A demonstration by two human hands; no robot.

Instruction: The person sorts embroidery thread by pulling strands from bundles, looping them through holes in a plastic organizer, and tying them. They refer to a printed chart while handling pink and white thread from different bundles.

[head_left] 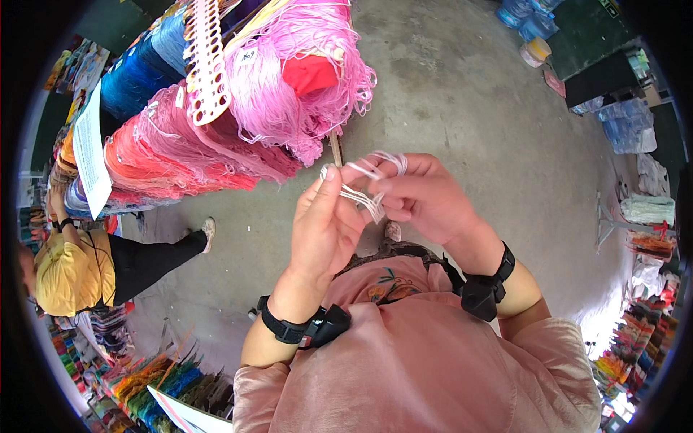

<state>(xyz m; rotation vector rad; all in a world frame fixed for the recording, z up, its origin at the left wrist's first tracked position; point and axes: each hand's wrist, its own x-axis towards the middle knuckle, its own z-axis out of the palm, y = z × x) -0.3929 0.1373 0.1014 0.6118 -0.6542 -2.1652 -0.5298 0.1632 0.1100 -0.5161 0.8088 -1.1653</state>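
White thread (372,207) stretches in loose loops from the left hand (321,224), its thumb and fingers pinched narrow on the strands, to the right hand (426,198), blurred but seemingly curled around the other loops. This looks like winding or separating strands; the next move probably calls for light, even tension against snarling. Just beyond, pink skeins (253,86) hang beside a wooden rod's protruding end (336,153), above the concrete floor (447,94).

Thread workshop, seemingly: coloured skeins (173,148) hung in rows, bare concrete floor (455,94).
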